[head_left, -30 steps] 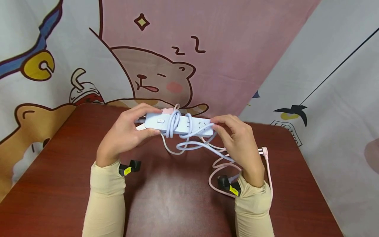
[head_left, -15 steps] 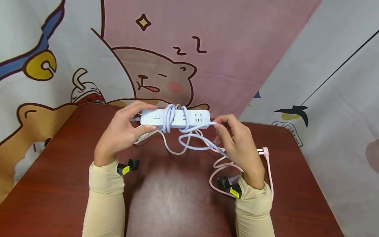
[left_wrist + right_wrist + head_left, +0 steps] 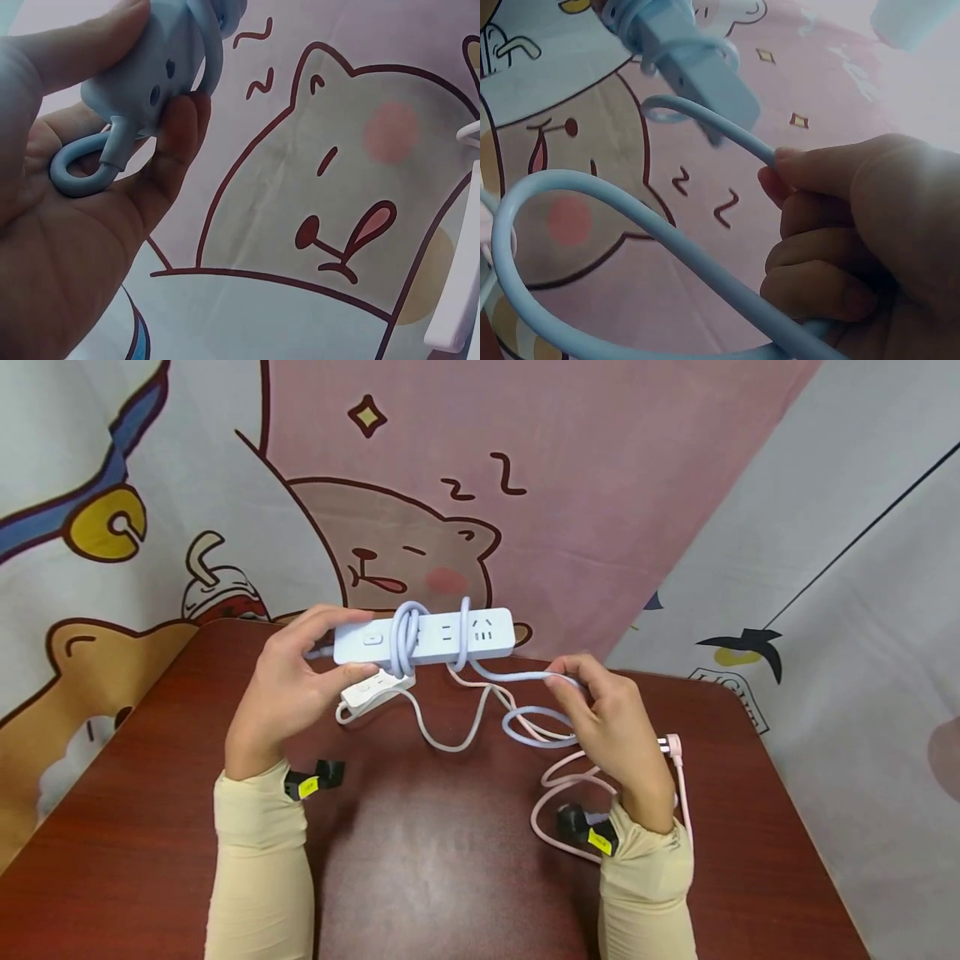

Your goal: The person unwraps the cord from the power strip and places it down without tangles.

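A pale blue power strip (image 3: 431, 637) is held up above the table, its cord wound around it in several turns. My left hand (image 3: 288, 689) grips its left end, thumb in front and fingers on top. The cord (image 3: 517, 676) runs from the strip's right half to my right hand (image 3: 615, 727), which pinches it between thumb and index finger. Below that stretch hangs a loose loop of the same cord, large in the right wrist view. In the left wrist view, the cord leaves the strip's end (image 3: 154, 79) and bends back at my palm.
A smaller white power strip (image 3: 378, 687) lies on the dark red table (image 3: 442, 852) behind my left hand, its white cord curving right. A pink cord (image 3: 536, 814) with a pink plug (image 3: 672, 747) lies around my right wrist. A printed curtain (image 3: 600, 485) hangs behind.
My left hand has moved left and slightly up with the strip, away from my right hand. The cord between them is longer and straighter, and the white strip shows more.
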`<state>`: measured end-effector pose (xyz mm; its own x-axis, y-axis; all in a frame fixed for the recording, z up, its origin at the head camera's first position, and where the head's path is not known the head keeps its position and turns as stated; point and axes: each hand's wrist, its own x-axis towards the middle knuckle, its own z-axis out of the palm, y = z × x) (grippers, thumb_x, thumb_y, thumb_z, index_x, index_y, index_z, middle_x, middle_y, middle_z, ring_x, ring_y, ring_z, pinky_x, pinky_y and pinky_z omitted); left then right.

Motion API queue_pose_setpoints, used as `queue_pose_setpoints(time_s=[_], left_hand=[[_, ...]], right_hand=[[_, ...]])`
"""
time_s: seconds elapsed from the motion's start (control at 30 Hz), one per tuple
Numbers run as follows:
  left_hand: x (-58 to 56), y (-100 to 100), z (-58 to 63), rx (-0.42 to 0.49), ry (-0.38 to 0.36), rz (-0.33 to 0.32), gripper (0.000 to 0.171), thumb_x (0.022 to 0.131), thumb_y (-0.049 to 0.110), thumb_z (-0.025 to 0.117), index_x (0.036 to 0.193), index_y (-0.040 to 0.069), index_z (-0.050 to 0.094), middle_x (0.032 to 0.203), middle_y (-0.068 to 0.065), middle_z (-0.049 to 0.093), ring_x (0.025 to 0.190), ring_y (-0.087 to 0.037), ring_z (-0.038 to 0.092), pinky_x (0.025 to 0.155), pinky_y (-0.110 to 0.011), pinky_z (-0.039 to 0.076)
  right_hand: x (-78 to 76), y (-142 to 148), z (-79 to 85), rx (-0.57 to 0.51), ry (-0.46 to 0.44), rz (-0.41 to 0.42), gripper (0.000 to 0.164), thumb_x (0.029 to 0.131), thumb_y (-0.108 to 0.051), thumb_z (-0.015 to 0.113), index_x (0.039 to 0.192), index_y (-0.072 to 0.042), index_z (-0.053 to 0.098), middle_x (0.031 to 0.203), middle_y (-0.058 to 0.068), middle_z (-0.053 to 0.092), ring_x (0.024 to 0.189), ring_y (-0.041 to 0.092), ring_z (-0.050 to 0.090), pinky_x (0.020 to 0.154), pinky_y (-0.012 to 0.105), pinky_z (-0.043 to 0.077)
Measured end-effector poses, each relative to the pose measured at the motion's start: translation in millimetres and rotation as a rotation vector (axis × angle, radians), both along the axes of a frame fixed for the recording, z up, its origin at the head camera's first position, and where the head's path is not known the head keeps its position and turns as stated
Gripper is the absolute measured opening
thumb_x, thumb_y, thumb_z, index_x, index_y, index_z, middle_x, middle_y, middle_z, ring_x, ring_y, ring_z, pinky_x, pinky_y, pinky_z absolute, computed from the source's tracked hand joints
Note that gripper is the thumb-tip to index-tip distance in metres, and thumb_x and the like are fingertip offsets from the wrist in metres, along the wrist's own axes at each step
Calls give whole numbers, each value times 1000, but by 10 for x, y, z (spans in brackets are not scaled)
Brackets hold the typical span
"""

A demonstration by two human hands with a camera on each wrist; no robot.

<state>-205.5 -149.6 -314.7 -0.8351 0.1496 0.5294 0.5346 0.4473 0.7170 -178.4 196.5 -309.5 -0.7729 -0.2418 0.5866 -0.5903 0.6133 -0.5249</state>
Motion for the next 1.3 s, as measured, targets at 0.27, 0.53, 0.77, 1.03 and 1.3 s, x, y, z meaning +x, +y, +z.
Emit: queue_pose_setpoints(time_s=[0.27, 0.53, 0.77, 1.03, 1.3], left_hand=[[5, -22, 1, 14, -3, -14, 53, 80, 4, 86, 128, 16, 69, 118, 3, 68, 96, -6, 57, 83, -13, 46], [8, 10, -7, 1, -28, -61, 52, 80, 5, 86, 128, 16, 69, 120, 3, 67, 99, -7, 57, 85, -13, 47], [15, 38, -10, -26, -77, -87, 50, 83, 10, 85, 129, 19, 68, 123, 5, 66, 98, -13, 57, 82, -15, 48], [3, 67, -19, -49, -131, -142, 48, 84, 11, 84, 129, 18, 68, 124, 4, 64, 99, -15, 56, 78, -17, 53], [-28, 109, -26, -78, -172, -156, 45, 86, 14, 83, 128, 17, 68, 125, 4, 65, 101, -13, 56, 78, -18, 53]], right_hand=[[-78, 60, -59, 14, -26, -86, 8, 97, -10, 69, 102, -6, 73, 62, -1, 50, 56, 4, 36, 57, 19, 33], [-141, 90, -99, 39, -3, -137, 14, 98, -11, 68, 104, -2, 75, 63, 5, 59, 53, 5, 38, 54, 18, 33], [-154, 128, -95, 9, -12, -188, 15, 99, -13, 67, 104, -3, 76, 59, 3, 51, 53, 5, 38, 53, 19, 32], [-172, 184, -96, -38, 4, -276, 17, 100, -15, 65, 103, -2, 76, 65, 7, 58, 56, 6, 42, 56, 17, 33], [-150, 206, -71, -193, 21, -315, 21, 101, -17, 65, 103, 1, 75, 65, -1, 49, 57, 0, 38, 54, 18, 31]])
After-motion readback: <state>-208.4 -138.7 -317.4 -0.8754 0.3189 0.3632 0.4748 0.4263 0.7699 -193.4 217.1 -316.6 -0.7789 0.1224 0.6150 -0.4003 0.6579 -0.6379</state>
